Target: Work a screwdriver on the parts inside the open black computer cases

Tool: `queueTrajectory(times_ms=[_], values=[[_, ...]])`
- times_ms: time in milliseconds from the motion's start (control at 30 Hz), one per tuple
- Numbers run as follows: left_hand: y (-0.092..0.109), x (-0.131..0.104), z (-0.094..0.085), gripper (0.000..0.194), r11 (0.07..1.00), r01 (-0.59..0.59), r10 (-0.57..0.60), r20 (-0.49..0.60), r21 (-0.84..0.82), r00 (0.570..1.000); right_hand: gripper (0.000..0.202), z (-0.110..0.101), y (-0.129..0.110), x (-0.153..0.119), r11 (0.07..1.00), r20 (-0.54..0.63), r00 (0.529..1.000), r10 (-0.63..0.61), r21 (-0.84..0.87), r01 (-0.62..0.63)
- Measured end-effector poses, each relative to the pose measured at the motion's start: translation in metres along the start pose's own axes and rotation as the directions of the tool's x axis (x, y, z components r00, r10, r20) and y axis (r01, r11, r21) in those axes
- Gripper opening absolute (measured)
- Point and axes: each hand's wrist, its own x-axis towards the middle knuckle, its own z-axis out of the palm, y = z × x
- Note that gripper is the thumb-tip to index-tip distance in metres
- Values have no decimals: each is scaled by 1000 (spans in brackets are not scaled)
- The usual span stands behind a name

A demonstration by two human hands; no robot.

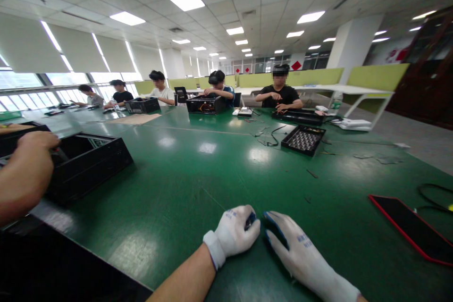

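My left hand [238,230], in a white glove with blue printing and a blue palm, is closed with its fingers curled. A small dark, shiny spot shows between thumb and fingers, too little to name. Just to the right, my right hand [297,245] wears a matching glove, thumb and fingers apart, with nothing visible between them. Both hands rest on or just above the green tabletop [184,198], close together but not touching.
A flat black panel with a red edge [406,226] lies at the right, near a black cable [433,198]. Ahead is a black tray of small round pieces [304,139]. At left, another person's arm [26,174] reaches over a black metal case [92,165]. Several people sit across.
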Motion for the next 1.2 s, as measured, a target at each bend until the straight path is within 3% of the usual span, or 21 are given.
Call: queueTrajectory(times_ms=[1200], values=[[0, -2, 0, 17, 1000, -2, 2, -6, 1, 1000, 64, 3, 5, 1, 1000, -30, 999, -30, -6, 30]])
